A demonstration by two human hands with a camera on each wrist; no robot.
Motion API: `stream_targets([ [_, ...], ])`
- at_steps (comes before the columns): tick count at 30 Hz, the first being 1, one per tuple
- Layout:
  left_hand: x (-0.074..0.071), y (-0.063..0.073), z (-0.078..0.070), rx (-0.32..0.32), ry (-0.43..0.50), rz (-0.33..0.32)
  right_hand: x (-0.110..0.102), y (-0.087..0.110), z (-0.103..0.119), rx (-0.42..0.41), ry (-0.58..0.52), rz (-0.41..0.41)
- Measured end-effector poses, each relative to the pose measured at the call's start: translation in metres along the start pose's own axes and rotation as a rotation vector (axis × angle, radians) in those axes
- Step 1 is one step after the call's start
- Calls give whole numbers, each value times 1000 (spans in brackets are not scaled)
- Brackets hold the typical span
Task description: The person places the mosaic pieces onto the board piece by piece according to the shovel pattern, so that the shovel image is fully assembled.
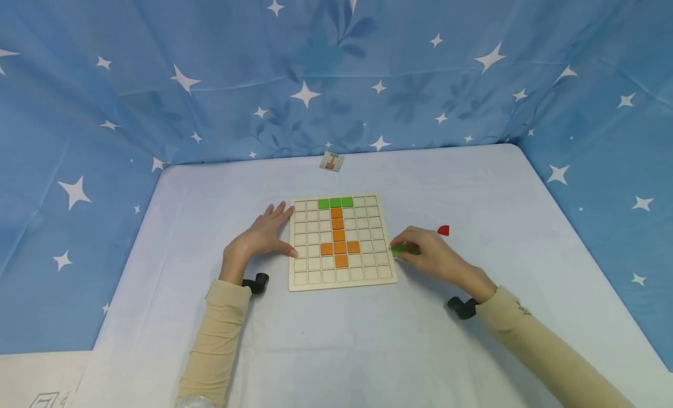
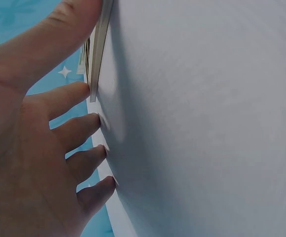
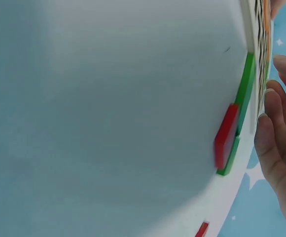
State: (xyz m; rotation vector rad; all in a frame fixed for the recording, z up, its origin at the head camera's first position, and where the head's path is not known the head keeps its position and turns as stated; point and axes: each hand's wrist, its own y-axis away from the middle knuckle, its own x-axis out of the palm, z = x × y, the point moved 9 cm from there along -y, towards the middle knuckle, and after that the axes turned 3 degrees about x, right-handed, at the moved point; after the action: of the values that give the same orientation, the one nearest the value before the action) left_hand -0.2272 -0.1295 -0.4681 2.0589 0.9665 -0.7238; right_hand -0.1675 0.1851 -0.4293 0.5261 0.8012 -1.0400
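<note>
A wooden grid board (image 1: 365, 272) lies on the table, holding a top row of green square tiles (image 1: 335, 203) and a column and cross of orange tiles (image 1: 339, 235). My left hand (image 1: 265, 232) is at its left edge with fingers spread; the thumb touches the rim. Beside the right edge, my right hand (image 1: 428, 251) is bent over loose green pieces (image 3: 245, 81). A red piece (image 3: 226, 137) rests against them, below the fingers. A reddish patch shows between thumb and index finger; I cannot tell whether a piece is pinched there.
Another red piece (image 1: 444, 230) with a curved edge lies right of the right hand. A small picture card (image 1: 332, 161) is behind the board, near the table's back edge. Blue star-patterned cloth (image 1: 315, 75) hangs behind and at the sides.
</note>
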Motion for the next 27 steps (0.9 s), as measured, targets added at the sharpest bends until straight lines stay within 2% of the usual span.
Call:
stream_targets([
  [11, -1, 2, -1, -1, -4, 0, 5, -3, -14, 51, 23, 14],
  [19, -1, 2, -2, 0, 0, -5, 7, -4, -10, 39, 89, 26],
  [27, -1, 3, -3, -4, 6, -7, 8, -5, -10, 63, 63, 11],
])
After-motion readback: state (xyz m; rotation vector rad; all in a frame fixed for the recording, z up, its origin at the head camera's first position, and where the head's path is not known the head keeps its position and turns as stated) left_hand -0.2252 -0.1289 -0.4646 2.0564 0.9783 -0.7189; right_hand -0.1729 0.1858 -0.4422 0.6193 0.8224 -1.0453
